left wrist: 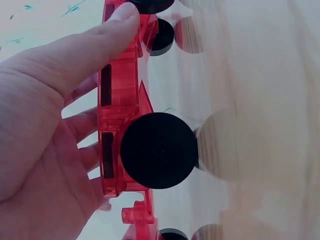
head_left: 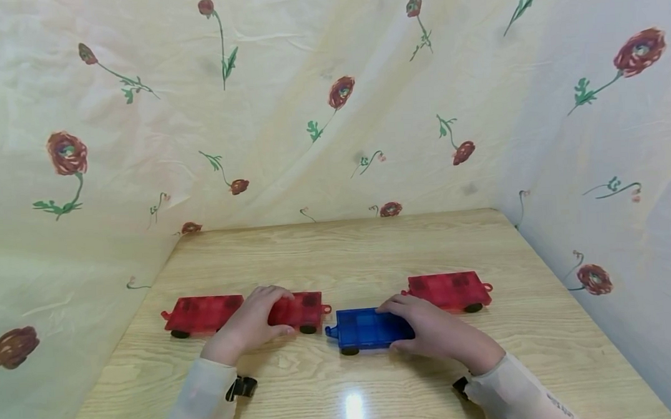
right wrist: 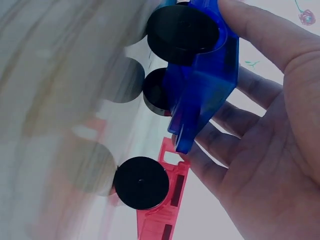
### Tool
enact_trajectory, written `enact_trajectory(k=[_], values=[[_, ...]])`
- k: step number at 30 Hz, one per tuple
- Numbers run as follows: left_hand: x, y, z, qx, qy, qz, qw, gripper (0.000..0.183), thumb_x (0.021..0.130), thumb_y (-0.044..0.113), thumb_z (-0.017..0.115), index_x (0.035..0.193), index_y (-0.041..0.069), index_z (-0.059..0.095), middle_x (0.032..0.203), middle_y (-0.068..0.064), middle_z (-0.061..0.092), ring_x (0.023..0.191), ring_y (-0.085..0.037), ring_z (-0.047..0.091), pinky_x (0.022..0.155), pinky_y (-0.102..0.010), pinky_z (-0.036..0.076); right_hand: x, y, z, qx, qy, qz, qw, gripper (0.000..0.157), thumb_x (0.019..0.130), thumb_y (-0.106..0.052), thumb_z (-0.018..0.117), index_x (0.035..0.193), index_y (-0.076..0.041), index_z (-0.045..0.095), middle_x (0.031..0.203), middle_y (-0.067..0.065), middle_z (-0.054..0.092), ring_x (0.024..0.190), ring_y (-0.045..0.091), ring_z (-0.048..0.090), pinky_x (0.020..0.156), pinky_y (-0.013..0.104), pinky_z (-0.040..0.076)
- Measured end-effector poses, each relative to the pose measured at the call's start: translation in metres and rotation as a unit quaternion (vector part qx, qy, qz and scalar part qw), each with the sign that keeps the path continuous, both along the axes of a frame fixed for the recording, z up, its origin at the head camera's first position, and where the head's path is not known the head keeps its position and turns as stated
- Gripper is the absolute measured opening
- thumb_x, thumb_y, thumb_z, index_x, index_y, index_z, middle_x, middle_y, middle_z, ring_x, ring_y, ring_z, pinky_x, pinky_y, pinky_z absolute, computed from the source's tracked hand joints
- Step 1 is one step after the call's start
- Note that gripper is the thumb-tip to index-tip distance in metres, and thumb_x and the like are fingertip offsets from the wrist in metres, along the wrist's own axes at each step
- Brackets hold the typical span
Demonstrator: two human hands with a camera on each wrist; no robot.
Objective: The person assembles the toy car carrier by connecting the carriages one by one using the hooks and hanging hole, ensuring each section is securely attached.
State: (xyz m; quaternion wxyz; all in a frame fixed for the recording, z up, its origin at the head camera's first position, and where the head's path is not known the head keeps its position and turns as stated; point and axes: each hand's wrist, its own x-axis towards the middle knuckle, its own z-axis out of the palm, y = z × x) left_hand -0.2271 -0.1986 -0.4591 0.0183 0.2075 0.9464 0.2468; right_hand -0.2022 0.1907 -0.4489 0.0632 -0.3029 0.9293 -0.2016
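Note:
Two translucent red toy train cars with black wheels stand end to end on the left; my left hand [head_left: 252, 322] grips the inner red train car [head_left: 307, 303], thumb on its near side. Beyond that hand is the outer red train car [head_left: 205, 310]; where the two meet is hidden. My right hand [head_left: 439, 330] holds a translucent blue train car [head_left: 360, 328] by its right end, thumb in front, fingers behind. The blue car's left hook lies close to the inner red car's ring, slightly nearer me; I cannot tell if they touch.
Behind my right hand stands another red train car [head_left: 450, 291], its ring pointing right. Everything rests on a light wood-grain table [head_left: 337, 253]. A flower-printed cloth [head_left: 275, 124] hangs round its back and sides.

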Motion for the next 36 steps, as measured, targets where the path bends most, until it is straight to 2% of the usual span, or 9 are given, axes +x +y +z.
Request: enact_trajectory(k=[9,17,28,32,36], values=[[-0.001,-0.001,-0.004,0.02,0.004,-0.012,0.9997,0.059,0.084,0.031,0.09,0.134,0.026,0.062,0.143,0.007,0.056,0.137,-0.023,0.045,0.114,-0.054,0.041,-0.005,0.006,-0.007,-0.004,0.028,-0.012,1.0,0.063,0.087,-0.039,0.088,0.142,-0.021,0.063,0.143,0.004,0.058,0.133,0.031,0.054,0.111,0.055,0.045],[-0.001,0.001,-0.005,0.042,-0.002,-0.005,0.9991,0.054,0.083,0.029,0.091,0.128,0.031,0.061,0.139,0.011,0.055,0.136,-0.021,0.043,0.113,-0.053,0.042,-0.007,0.01,-0.008,-0.004,0.023,-0.022,0.999,0.064,0.087,-0.042,0.087,0.143,-0.022,0.063,0.146,0.006,0.058,0.136,0.035,0.052,0.111,0.059,0.044],[-0.002,0.001,-0.007,0.072,-0.004,-0.01,0.9974,0.046,0.083,0.027,0.09,0.119,0.031,0.061,0.143,0.003,0.055,0.136,-0.022,0.041,0.112,-0.052,0.043,-0.009,0.012,-0.01,-0.001,0.028,-0.037,0.999,0.064,0.088,-0.044,0.086,0.143,-0.023,0.063,0.145,0.005,0.058,0.135,0.034,0.053,0.11,0.058,0.045],[-0.001,0.001,-0.006,0.073,-0.001,-0.015,0.9973,0.047,0.083,0.026,0.09,0.121,0.031,0.061,0.142,0.005,0.055,0.137,-0.021,0.041,0.112,-0.05,0.044,-0.011,0.013,-0.012,-0.004,0.039,-0.036,0.999,0.063,0.087,-0.043,0.087,0.142,-0.023,0.063,0.143,0.002,0.058,0.132,0.032,0.055,0.109,0.057,0.047],[-0.001,0.001,-0.006,0.073,0.001,-0.021,0.9971,0.054,0.084,0.026,0.09,0.13,0.034,0.062,0.141,0.014,0.052,0.138,-0.02,0.041,0.111,-0.05,0.044,-0.011,0.013,-0.012,-0.01,0.043,-0.033,0.998,0.061,0.087,-0.043,0.087,0.14,-0.023,0.065,0.141,0.0,0.058,0.13,0.031,0.056,0.108,0.056,0.048]])
